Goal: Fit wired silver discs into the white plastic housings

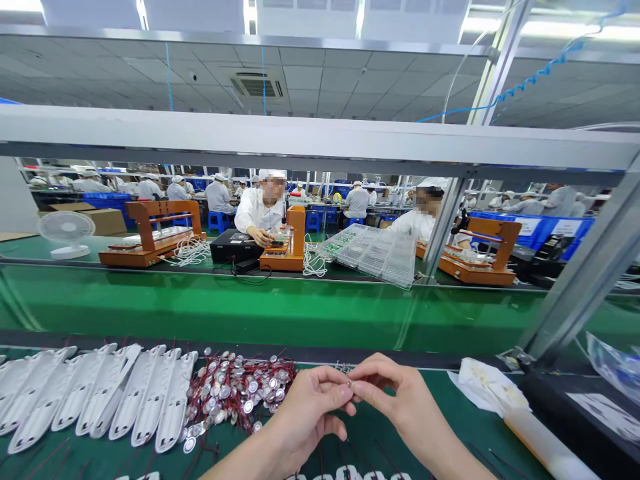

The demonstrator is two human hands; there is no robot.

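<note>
My left hand [315,410] and my right hand [393,397] meet above the green mat, thumbs and forefingers pinched together. Between the fingertips is a tiny metallic piece, mostly hidden, whose kind I cannot make out. Just left of my left hand lies a heap of small round metal discs with red wires [240,387]. Farther left, several white plastic shells [167,400] lie side by side in a slanted row. Below my hands, more white plastic parts [350,473] show at the bottom edge.
A white cloth or paper [487,383] lies on the right, near a black box [580,407]. A metal post [580,273] rises at the right. Beyond the green conveyor [250,310] stand orange fixtures [283,260], clear plastic trays [375,257], a white fan [67,230] and co-workers in white.
</note>
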